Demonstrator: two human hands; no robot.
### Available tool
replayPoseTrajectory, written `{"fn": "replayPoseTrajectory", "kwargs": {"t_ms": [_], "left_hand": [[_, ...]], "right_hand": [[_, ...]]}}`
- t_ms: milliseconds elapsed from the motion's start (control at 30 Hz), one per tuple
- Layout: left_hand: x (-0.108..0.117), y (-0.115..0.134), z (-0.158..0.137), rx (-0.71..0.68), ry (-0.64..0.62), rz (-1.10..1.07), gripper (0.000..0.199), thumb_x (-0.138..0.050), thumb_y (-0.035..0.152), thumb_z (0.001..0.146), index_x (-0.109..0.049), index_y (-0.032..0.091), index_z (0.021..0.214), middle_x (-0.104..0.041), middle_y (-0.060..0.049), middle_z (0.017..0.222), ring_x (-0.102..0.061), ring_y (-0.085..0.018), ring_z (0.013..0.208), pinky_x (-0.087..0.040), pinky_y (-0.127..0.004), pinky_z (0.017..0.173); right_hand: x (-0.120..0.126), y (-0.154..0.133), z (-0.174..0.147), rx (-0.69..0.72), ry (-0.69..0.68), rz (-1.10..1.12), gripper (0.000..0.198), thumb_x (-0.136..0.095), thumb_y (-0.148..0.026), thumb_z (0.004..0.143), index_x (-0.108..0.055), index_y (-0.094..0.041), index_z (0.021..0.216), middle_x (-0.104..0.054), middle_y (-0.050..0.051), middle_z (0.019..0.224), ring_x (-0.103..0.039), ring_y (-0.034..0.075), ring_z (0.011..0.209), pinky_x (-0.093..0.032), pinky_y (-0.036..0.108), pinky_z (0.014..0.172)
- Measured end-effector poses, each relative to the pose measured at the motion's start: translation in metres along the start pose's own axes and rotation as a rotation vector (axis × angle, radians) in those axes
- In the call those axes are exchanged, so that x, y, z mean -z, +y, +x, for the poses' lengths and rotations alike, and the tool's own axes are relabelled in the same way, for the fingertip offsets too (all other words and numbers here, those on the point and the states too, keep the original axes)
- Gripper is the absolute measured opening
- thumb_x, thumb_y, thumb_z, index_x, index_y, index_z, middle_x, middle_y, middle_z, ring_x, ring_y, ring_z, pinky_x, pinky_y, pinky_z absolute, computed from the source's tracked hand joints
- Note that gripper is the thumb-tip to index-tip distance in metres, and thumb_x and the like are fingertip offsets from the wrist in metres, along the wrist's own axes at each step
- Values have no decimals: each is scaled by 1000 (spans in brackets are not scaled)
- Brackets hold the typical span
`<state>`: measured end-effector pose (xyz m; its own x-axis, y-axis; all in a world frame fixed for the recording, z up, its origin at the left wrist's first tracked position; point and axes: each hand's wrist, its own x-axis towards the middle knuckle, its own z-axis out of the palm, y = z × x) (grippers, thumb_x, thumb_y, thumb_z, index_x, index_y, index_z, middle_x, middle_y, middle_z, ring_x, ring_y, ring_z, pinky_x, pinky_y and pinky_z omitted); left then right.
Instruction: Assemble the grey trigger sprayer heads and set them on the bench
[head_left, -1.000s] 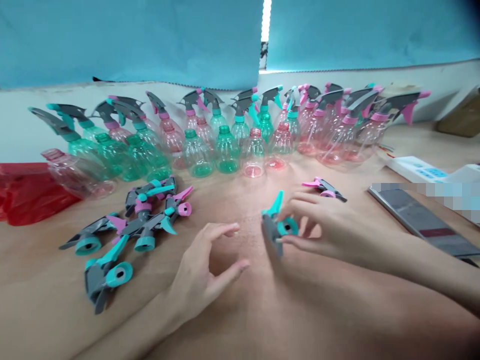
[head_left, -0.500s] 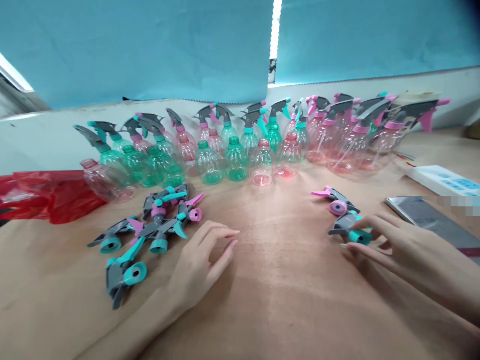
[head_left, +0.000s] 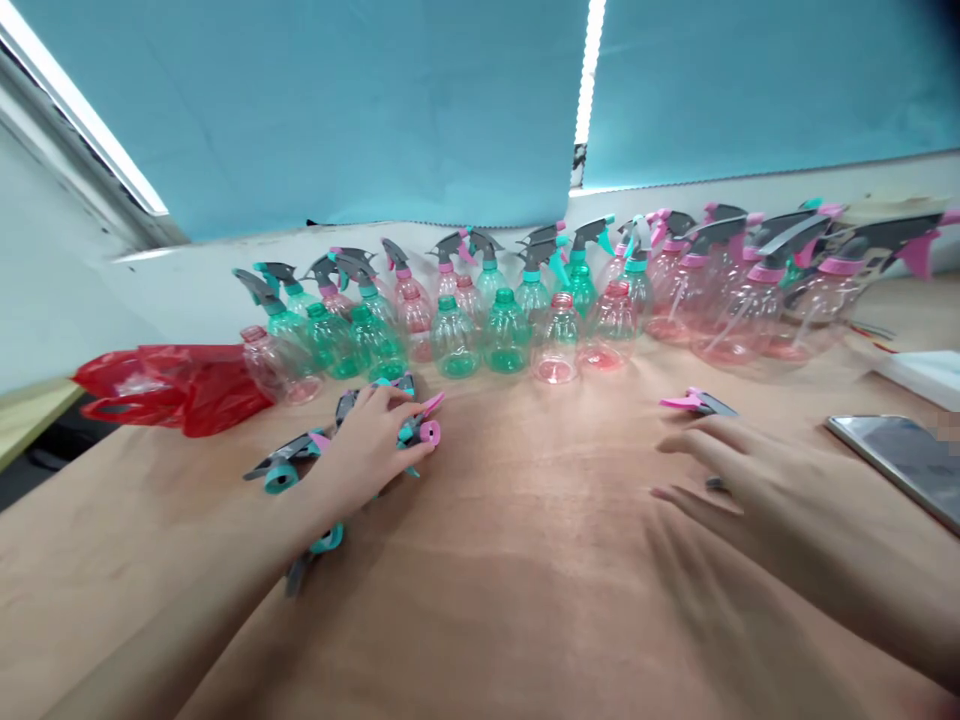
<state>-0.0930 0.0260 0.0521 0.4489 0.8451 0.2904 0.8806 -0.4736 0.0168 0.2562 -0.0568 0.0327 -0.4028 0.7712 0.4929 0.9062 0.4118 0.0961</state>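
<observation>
My left hand (head_left: 365,440) reaches over a pile of spray-bottle trigger heads on the left of the table. Its thumb and fingers are apart, around a head with a pink collar (head_left: 430,433); whether they touch it I cannot tell. A teal-collared trigger head (head_left: 281,478) lies left of the wrist, and another (head_left: 328,540) is partly under the forearm. My right hand (head_left: 739,470) hovers on the right, fingers spread, holding nothing. Beyond and beneath it lies a grey and pink trigger head (head_left: 697,402), partly covered by the hand.
Along the back stand several clear bottles with trigger heads on. In front of them are open bottles, such as a green one (head_left: 507,335) and a pink one (head_left: 556,340). A red plastic bag (head_left: 187,390) lies far left, a phone (head_left: 900,460) at right.
My left hand has moved forward onto the pile of trigger heads. My right hand has let go of the teal-collared trigger head it was touching. The view has shifted left.
</observation>
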Motion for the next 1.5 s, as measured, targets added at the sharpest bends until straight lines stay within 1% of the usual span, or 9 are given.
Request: {"fn": "replayPoseTrajectory", "kwargs": {"t_ms": [33, 133, 267, 467, 700, 900, 1067, 1200, 1500], "left_hand": [[-4, -1, 5, -3, -25, 15, 31, -59, 37, 77, -65, 20, 103, -55, -9, 94, -49, -30, 96, -41, -45, 85], [-15, -5, 17, -13, -54, 14, 26, -67, 31, 67, -69, 18, 91, -53, -7, 80, -50, -29, 84, -43, -43, 77], [-19, 1, 19, -36, -40, -43, 18, -69, 31, 69, -67, 16, 79, -55, -8, 82, -50, -27, 83, -42, -40, 76], [-13, 53, -7, -67, 40, -187, 17, -52, 27, 88, -56, 20, 103, -60, -4, 101, -51, -21, 95, -39, -35, 82], [-30, 91, -26, -154, 210, -550, 16, -65, 21, 80, -58, 17, 93, -62, -3, 84, -52, -19, 83, -40, -32, 72], [-42, 93, -23, -189, 204, -688, 17, -68, 22, 78, -61, 18, 94, -63, -4, 84, -51, -19, 82, -43, -33, 73], [-43, 90, -22, -248, 152, -682, 16, -67, 22, 80, -63, 20, 95, -64, -4, 88, -50, -20, 85, -43, -34, 76], [-43, 86, -24, -267, 165, -690, 11, -61, 23, 84, -64, 21, 95, -62, -5, 89, -49, -20, 84, -44, -34, 75], [-49, 81, -28, -261, 215, -621, 32, -54, 26, 89, -56, 24, 120, -59, -5, 85, -47, -19, 79, -44, -33, 70]], "right_hand": [[1, -8, 6, 80, -65, 39, 29, -37, -34, 90, -61, -20, 83, -64, 9, 89, -60, 22, 73, -46, 35, 63], [3, -31, 22, 104, -137, 105, 18, -47, -29, 86, -61, -18, 88, -63, 10, 89, -59, 25, 77, -46, 40, 66], [9, -49, 42, 120, -141, 195, 17, -57, -28, 82, -62, -16, 93, -64, 9, 92, -61, 26, 79, -47, 40, 65], [8, -55, 71, 164, -106, 394, 13, -53, -25, 87, -63, -17, 89, -66, 5, 86, -61, 20, 73, -42, 30, 58], [-7, -57, 76, 256, -238, 666, 11, -54, -18, 85, -60, -17, 75, -62, -1, 72, -53, 11, 61, -34, 22, 54], [-5, -47, 74, 299, -346, 644, 12, -56, -13, 80, -55, -17, 69, -55, -4, 64, -44, 8, 54, -26, 21, 49], [-3, -45, 76, 322, -432, 688, 10, -55, -12, 82, -61, -20, 78, -60, -3, 71, -50, 9, 60, -29, 21, 52], [-9, -48, 76, 244, -432, 759, 9, -58, -13, 79, -62, -20, 78, -57, -5, 65, -48, 8, 55, -29, 20, 51], [-29, -52, 69, 98, -352, 895, 10, -59, -17, 76, -50, -19, 72, -52, -6, 62, -44, 6, 52, -29, 17, 47]]}}
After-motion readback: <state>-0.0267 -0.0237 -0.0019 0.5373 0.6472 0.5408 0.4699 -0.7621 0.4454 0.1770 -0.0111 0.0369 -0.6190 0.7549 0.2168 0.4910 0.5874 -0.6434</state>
